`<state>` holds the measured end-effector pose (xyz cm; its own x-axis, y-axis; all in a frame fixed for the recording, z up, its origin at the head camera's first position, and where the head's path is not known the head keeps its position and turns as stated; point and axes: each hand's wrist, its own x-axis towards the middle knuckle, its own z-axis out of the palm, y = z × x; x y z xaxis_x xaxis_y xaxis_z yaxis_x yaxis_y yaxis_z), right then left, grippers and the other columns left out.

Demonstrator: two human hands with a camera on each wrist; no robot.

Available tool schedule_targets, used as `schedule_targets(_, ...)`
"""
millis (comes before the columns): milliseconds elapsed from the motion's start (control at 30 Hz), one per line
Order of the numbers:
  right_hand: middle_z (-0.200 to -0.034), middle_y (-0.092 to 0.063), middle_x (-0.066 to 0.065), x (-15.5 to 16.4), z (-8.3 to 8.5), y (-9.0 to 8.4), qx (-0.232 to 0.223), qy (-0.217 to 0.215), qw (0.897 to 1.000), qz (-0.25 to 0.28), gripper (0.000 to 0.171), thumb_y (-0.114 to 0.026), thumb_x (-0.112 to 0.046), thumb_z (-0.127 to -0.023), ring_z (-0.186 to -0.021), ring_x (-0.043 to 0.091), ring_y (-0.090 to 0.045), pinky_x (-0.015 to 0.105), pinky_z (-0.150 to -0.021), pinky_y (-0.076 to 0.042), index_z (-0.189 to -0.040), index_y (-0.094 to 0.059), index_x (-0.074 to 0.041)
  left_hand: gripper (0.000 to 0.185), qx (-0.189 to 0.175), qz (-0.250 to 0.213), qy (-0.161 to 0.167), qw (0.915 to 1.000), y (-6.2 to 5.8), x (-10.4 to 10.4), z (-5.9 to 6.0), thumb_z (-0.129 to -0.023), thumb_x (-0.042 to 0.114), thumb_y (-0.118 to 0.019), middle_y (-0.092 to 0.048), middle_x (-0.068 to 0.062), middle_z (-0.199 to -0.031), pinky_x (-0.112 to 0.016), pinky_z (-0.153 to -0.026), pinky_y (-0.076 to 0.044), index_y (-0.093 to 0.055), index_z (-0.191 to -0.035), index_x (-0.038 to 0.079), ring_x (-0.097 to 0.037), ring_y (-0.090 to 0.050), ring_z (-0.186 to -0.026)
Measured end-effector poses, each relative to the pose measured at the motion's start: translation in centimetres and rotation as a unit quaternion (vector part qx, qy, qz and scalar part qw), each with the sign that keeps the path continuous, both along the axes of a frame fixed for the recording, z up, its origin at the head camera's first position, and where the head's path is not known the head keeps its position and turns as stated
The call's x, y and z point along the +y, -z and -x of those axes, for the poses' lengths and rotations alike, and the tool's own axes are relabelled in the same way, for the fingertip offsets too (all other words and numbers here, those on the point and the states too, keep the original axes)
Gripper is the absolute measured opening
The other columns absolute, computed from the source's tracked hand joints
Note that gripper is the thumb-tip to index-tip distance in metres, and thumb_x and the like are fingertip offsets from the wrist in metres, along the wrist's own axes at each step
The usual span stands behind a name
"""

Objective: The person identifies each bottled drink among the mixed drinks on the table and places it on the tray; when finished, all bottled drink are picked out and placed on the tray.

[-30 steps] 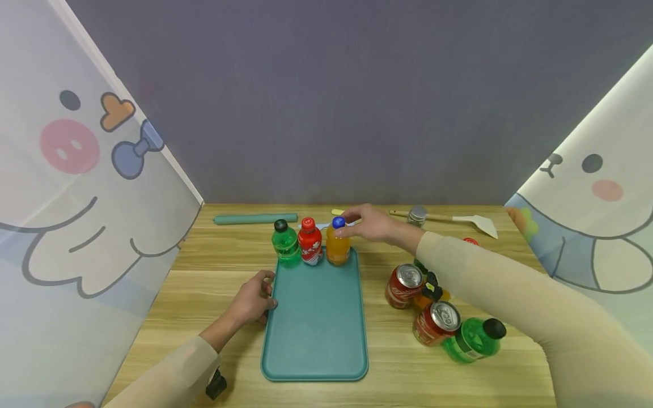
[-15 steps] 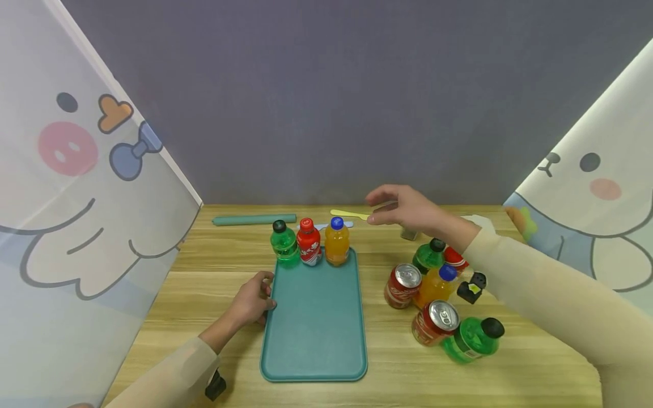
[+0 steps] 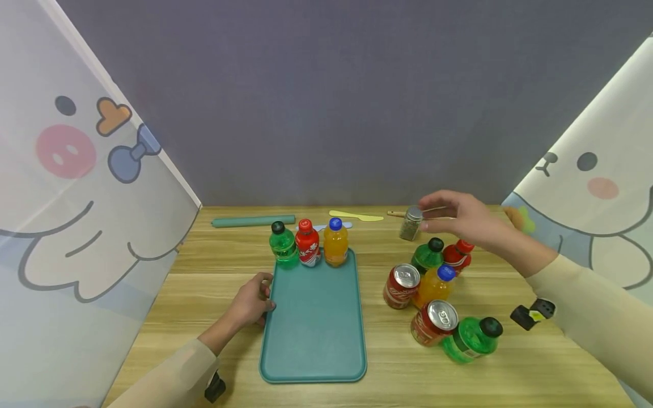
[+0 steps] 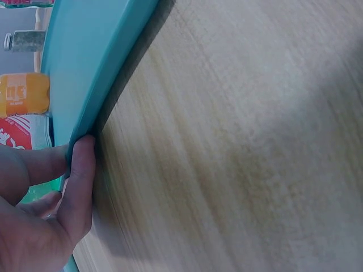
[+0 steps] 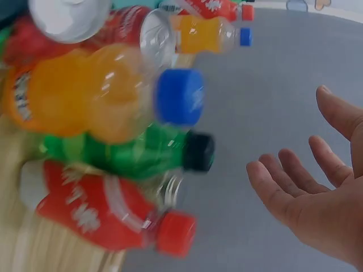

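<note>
On tray: 3 small bottles stand in a row at the far end of the teal tray (image 3: 313, 323) — a green bottle (image 3: 282, 245), a red bottle (image 3: 308, 243) and an orange bottle (image 3: 335, 242); the rest of the tray is bare.
Left on bench: a cluster sits on the bench (image 3: 204, 272) to the right of the tray — 2 red cans (image 3: 400, 285) (image 3: 433, 322), an orange bottle with a blue cap (image 3: 435, 284), an upright green bottle with a black cap (image 3: 428, 255), a red bottle with a red cap (image 3: 456, 255) and a green bottle lying on its side (image 3: 471, 339) at the near edge.
Progress: judged from the layout, about a third of the drinks are loaded and 6 remain off the tray.
Right hand: the right hand (image 3: 466, 218) hovers above the far part of the cluster, near a small shaker jar (image 3: 410, 222); its fingers (image 5: 283, 187) are spread and relaxed, holding nothing and touching nothing.
Left hand: the left hand (image 3: 250, 303) rests at the tray's left rim; its fingers (image 4: 79, 181) are curled against the edge, gripping it.
Far edge: a teal roll (image 3: 253, 220) and a yellow knife (image 3: 355, 215) lie near the wall.
</note>
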<state>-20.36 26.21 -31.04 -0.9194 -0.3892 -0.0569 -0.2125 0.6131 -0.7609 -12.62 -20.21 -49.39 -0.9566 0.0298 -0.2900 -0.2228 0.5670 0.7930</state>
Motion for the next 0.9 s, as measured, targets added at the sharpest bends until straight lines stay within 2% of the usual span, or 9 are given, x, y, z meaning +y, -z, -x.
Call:
schedule_targets(100, -0.141, -0.059, 0.014, 1.5, -0.6, 0.4, 0.006, 0.011, 1.000, -0.014, 0.052, -0.074, -0.033, -0.096, -0.130, 0.038, -0.058, 0.023, -0.093, -0.058, -0.139, -0.056, -0.009, 0.064, 0.000, 0.000, 0.000, 1.0000, 0.0, 0.0, -0.1, -0.083, -0.015, -0.069, -0.053, -0.013, -0.098, -0.038, -0.045, -0.059, -0.046, -0.142, -0.002, -0.022, -0.060, -0.073)
schedule_targets(200, -0.140, -0.060, 0.015, 2.9, -1.1, 0.8, 0.013, 0.028, 0.999, -0.023, 0.053, -0.074, -0.033, -0.096, -0.130, 0.039, -0.058, 0.011, -0.088, -0.052, -0.139, -0.056, -0.008, 0.064, 0.000, 0.002, -0.001, 1.0000, -0.1, 0.0, -0.1, -0.083, -0.016, -0.069, -0.053, -0.013, -0.099, -0.038, -0.045, -0.059, -0.046, -0.142, -0.002, -0.022, -0.061, -0.073)
schedule_targets(333, -0.139, -0.061, 0.020, 4.3, -1.3, 1.6, 0.027, 0.044, 0.998, -0.034, 0.055, -0.075, -0.031, -0.095, -0.130, 0.043, -0.056, 0.003, -0.085, -0.046, -0.139, -0.056, -0.005, 0.064, -0.002, 0.000, -0.004, 1.0000, -0.1, -0.1, -0.2, -0.084, -0.016, -0.069, -0.053, -0.014, -0.099, -0.039, -0.045, -0.060, -0.046, -0.142, -0.002, -0.022, -0.061, -0.073)
schedule_targets(600, -0.142, -0.055, 0.026, 6.7, -1.9, 3.5, 0.011, 0.044, 0.998, -0.039, 0.056, -0.074, -0.027, -0.096, -0.133, 0.050, -0.050, 0.003, -0.084, -0.045, -0.140, -0.053, 0.000, 0.065, 0.000, -0.001, -0.005, 1.0000, 0.1, -0.1, -0.1, -0.083, -0.016, -0.069, -0.053, -0.013, -0.098, -0.039, -0.044, -0.059, -0.047, -0.142, -0.001, -0.022, -0.060, -0.071)
schedule_targets(700, -0.144, -0.052, 0.028, 7.4, -2.1, 4.3, -0.005, 0.042, 0.998, -0.038, 0.059, -0.074, -0.027, -0.096, -0.132, 0.052, -0.050, 0.006, -0.084, -0.047, -0.142, -0.050, 0.002, 0.065, 0.002, -0.002, -0.004, 1.0000, 0.1, -0.1, -0.1, -0.083, -0.016, -0.070, -0.053, -0.013, -0.098, -0.039, -0.045, -0.059, -0.047, -0.142, -0.001, -0.022, -0.061, -0.071)
schedule_targets(900, -0.140, -0.055, 0.031, 8.4, -2.2, 6.5, -0.022, 0.044, 0.998, -0.028, 0.064, -0.074, -0.024, -0.096, -0.126, 0.053, -0.055, 0.014, -0.083, -0.054, -0.144, -0.045, 0.007, 0.064, 0.004, -0.001, 0.000, 1.0000, -0.1, 0.0, 0.0, -0.083, -0.015, -0.070, -0.053, -0.013, -0.097, -0.038, -0.044, -0.059, -0.047, -0.142, -0.001, -0.021, -0.060, -0.069)
